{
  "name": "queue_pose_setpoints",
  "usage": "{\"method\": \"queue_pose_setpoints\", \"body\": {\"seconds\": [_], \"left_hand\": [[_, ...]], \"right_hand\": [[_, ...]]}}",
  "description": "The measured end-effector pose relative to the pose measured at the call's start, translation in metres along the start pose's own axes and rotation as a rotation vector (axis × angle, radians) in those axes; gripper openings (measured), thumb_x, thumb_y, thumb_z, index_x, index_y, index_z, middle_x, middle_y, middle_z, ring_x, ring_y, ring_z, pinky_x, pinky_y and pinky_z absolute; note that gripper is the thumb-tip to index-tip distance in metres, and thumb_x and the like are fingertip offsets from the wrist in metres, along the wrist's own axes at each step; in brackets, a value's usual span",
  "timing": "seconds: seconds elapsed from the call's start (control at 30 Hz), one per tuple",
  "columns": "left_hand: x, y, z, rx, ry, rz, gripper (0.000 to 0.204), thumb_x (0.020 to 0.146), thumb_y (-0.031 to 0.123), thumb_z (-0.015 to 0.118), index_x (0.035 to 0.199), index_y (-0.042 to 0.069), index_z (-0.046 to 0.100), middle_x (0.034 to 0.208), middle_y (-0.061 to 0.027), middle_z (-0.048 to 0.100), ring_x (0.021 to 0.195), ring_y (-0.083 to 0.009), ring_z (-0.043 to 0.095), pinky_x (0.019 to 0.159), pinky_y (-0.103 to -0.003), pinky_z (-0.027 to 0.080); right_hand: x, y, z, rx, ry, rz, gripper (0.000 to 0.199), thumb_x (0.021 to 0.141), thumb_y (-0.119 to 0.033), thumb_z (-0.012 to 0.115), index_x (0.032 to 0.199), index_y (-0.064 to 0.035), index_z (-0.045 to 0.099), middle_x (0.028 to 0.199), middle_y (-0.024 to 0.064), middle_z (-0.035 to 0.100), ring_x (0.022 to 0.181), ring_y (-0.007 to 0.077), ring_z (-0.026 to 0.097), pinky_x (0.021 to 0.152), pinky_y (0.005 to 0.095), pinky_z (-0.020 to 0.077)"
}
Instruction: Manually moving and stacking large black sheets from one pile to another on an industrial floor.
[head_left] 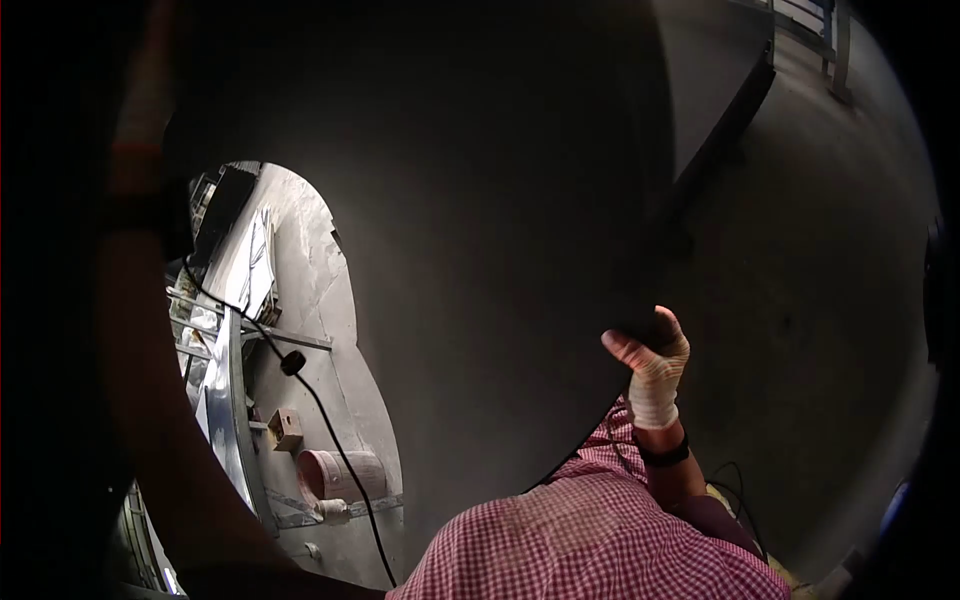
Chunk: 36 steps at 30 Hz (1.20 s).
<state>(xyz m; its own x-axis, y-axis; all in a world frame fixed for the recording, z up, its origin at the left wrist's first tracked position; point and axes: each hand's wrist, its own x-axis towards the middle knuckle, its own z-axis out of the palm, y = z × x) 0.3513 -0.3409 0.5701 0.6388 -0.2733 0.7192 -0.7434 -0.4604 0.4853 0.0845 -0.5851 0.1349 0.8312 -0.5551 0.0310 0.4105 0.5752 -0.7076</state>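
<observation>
A large dark grey sheet [500, 250] with a curved edge fills the middle of the view, close to me. My right hand [655, 365] is closed at the sheet's lower right edge, thumb on the near face, some fingers hidden. Pale wrapping covers its palm, and a black band [663, 450] circles the wrist. Up the left side reaches my left arm, in deep shadow. My left hand [148, 95] is at the top left beside the sheet, dim and blurred, its fingers not readable. A dark band sits on that wrist too.
A black cable [335, 432] with a small inline piece hangs down at left. Beyond it lie a pinkish bucket [345, 475] on its side, a small box [285, 430], metal framing [238, 400] and stacked flat sheets [262, 265]. A metal frame [835, 50] stands far right.
</observation>
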Motion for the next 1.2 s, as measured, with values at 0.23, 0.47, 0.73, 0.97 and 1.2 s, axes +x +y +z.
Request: {"method": "queue_pose_setpoints", "body": {"seconds": [0.23, 0.47, 0.73, 0.97, 1.2], "left_hand": [[-0.121, -0.041, 0.125, 0.454, -0.838, 0.384, 0.073, 0.076, 0.048, 0.059, 0.134, 0.013, 0.031, 0.137, -0.0087, 0.034, 0.130, -0.0251, 0.024, 0.105, -0.036, 0.020], [-0.481, -0.128, -0.052, 1.181, -0.694, -0.816, 0.110, 0.055, 0.055, 0.071, 0.137, 0.003, 0.018, 0.139, -0.0210, 0.024, 0.129, -0.0355, 0.020, 0.105, -0.048, 0.017], [-0.662, -0.115, -0.072, 0.015, 0.273, -1.283, 0.048, 0.079, 0.020, 0.065, 0.116, -0.006, 0.048, 0.108, -0.0086, 0.056, 0.094, -0.0159, 0.052, 0.086, -0.025, 0.040], [-0.601, -0.209, -0.004, -0.094, 0.389, -1.250, 0.059, 0.077, 0.026, 0.068, 0.122, -0.003, 0.043, 0.111, -0.0105, 0.052, 0.097, -0.0184, 0.050, 0.084, -0.029, 0.041], [-0.493, -0.200, 0.087, -0.141, 0.058, -0.810, 0.062, 0.073, 0.005, 0.068, 0.128, 0.005, 0.040, 0.127, -0.0120, 0.044, 0.117, -0.0230, 0.042, 0.099, -0.032, 0.030]], "right_hand": [[0.035, 0.120, -0.135, -0.096, 0.645, 0.188, 0.038, 0.064, -0.007, 0.077, 0.096, -0.0002, 0.060, 0.094, 0.0050, 0.060, 0.082, 0.0170, 0.055, 0.077, 0.0270, 0.0477], [0.027, 0.169, -0.169, -0.285, 0.611, 0.262, 0.035, 0.069, -0.019, 0.075, 0.095, -0.0012, 0.060, 0.096, 0.0058, 0.059, 0.086, 0.0194, 0.052, 0.087, 0.0316, 0.0371], [0.041, 0.171, -0.152, -0.294, 0.708, 0.343, 0.042, 0.070, -0.017, 0.073, 0.103, 0.0030, 0.054, 0.105, 0.0085, 0.056, 0.094, 0.0217, 0.051, 0.090, 0.0332, 0.0364], [0.104, 0.202, -0.091, -0.594, 0.355, 0.568, 0.028, 0.077, -0.016, 0.065, 0.097, 0.0002, 0.054, 0.091, 0.0081, 0.059, 0.080, 0.0209, 0.057, 0.065, 0.0359, 0.0482], [0.218, 0.214, -0.061, -1.206, 0.252, 0.600, 0.043, 0.077, -0.034, 0.064, 0.093, 0.0048, 0.058, 0.092, 0.0155, 0.063, 0.069, 0.0262, 0.064, 0.066, 0.0337, 0.0504]]}}
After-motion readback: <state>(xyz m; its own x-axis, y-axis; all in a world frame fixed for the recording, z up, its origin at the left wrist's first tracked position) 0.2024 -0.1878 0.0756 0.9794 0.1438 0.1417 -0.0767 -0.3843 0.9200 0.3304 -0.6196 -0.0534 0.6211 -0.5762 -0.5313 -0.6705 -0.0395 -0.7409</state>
